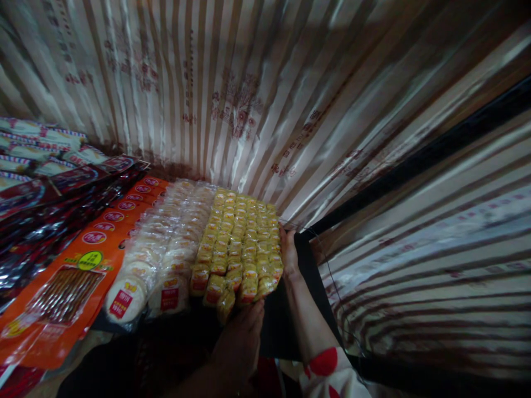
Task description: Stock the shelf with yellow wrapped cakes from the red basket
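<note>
Rows of small yellow-wrapped snack packets [236,243] stand packed together on a black surface [276,326]. My left hand [244,337] is at their front edge, its fingers stretched out close together beside the lowest packets; it is dim and partly in shadow. Against the right side of the packets lies my right hand [289,249], fingers extended along the edge and their tips partly hidden. A white sleeve with red spots [327,367] covers that forearm. One front packet [226,304] juts out lower than its neighbours, close to my left fingertips.
Left of the yellow packets are rows of round white wrapped cakes [126,296], orange snack packs [70,293], dark red packs [50,232] and striped-edge packets [45,143]. A pleated printed curtain [236,99] rises behind, and a black bar [415,166] crosses on the right. A thin wire [332,271] hangs beside it.
</note>
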